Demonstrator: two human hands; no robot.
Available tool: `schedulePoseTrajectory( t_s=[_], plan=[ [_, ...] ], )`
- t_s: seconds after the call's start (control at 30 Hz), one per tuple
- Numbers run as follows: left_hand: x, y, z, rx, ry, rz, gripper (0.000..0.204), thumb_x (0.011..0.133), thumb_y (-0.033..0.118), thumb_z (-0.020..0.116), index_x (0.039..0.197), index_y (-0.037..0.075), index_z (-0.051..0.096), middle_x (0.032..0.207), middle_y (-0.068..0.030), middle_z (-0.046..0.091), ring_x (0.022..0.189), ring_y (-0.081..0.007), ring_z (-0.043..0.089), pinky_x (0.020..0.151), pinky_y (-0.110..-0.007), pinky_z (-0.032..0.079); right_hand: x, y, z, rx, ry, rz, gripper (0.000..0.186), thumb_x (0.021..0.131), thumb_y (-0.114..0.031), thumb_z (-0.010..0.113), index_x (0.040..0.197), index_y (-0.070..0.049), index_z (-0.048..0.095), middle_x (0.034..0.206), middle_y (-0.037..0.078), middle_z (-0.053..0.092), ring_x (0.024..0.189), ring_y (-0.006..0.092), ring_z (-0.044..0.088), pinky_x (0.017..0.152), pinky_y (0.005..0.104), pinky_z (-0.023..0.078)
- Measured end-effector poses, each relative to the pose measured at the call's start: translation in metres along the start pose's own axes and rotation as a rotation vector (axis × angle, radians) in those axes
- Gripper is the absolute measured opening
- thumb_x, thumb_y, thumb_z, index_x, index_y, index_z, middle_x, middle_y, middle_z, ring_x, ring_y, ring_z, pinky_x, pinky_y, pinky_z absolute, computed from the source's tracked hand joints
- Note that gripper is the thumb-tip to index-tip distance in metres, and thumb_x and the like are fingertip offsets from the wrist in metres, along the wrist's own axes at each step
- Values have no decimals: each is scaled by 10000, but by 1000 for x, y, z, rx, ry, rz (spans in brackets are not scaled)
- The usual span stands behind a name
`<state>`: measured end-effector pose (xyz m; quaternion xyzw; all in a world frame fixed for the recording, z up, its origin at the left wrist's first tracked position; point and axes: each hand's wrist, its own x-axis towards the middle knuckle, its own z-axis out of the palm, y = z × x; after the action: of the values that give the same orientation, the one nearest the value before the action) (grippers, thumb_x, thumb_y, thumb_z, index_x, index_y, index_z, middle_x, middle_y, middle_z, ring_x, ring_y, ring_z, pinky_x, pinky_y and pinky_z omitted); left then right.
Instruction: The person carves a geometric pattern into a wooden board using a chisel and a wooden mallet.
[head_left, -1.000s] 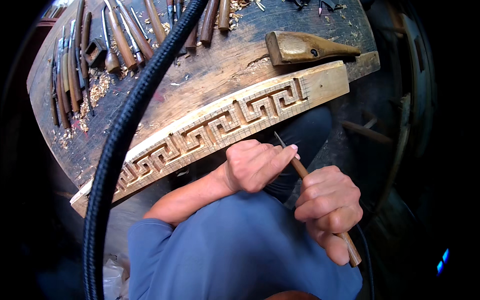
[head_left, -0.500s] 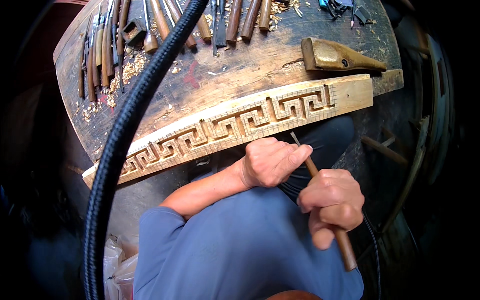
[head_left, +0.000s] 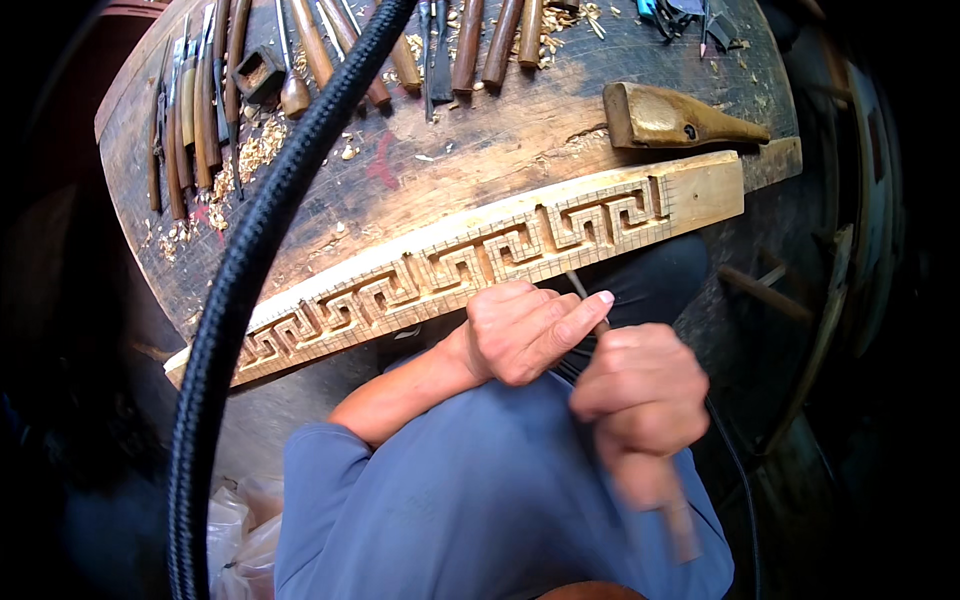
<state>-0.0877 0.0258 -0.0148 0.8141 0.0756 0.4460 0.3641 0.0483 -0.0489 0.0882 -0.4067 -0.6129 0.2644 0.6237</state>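
Worn wooden workbench (head_left: 440,165), beyond the grip; black braided cable (head_left: 250,240), left of the grip, obstructing the view; long board (head_left: 705,192), carved in a key pattern and marked with ruled grid lines, just beyond the grip; wooden mallet (head_left: 650,116), farther out. Chisel (head_left: 601,326), gripped by both: right hand (head_left: 645,390), blurred, closed round its handle; left hand (head_left: 525,330), fingers closed about its blade.

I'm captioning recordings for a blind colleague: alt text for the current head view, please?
A person's left hand and right hand hold a slim wooden-handled tool beside a long board carved with an angular pattern. The board lies along the near edge of a worn workbench, with a mallet, more tools and shavings beyond; a black cable crosses the view.
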Motion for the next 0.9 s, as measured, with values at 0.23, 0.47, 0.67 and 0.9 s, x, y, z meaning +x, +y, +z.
schedulePoseTrajectory(
  t_s=[0.23,0.47,0.67,0.9],
  plan=[
    [-4,-7,5,32,118,-49,497,915,32,757,1403,-62,747,952,-83,826,642,-110,706,507,-268,471,19,14,1,258,126,27,736,1129,-637,641,681,-79,465,625,135,659,386,155,474,379,291,332],
    [-3,-10,7,-77,168,-126,492,919,19,745,1403,-68,739,919,-65,816,629,-110,693,502,-271,468,30,31,5,209,0,42,749,1155,-630,580,633,-127,393,552,76,617,353,121,475,367,254,293],
    [-7,-8,6,-60,138,-198,484,909,19,749,1380,-90,736,829,-48,769,627,-118,693,500,-280,475,31,42,5,230,-27,80,755,1156,-634,578,630,-119,407,538,72,603,351,122,458,369,263,288],
    [-6,-9,2,-99,153,-200,504,911,79,806,1375,-96,717,885,-77,803,668,-163,755,530,-287,517,40,45,4,238,-119,103,757,1158,-638,573,639,-102,447,559,65,606,367,122,471,376,263,298]
  ],
)
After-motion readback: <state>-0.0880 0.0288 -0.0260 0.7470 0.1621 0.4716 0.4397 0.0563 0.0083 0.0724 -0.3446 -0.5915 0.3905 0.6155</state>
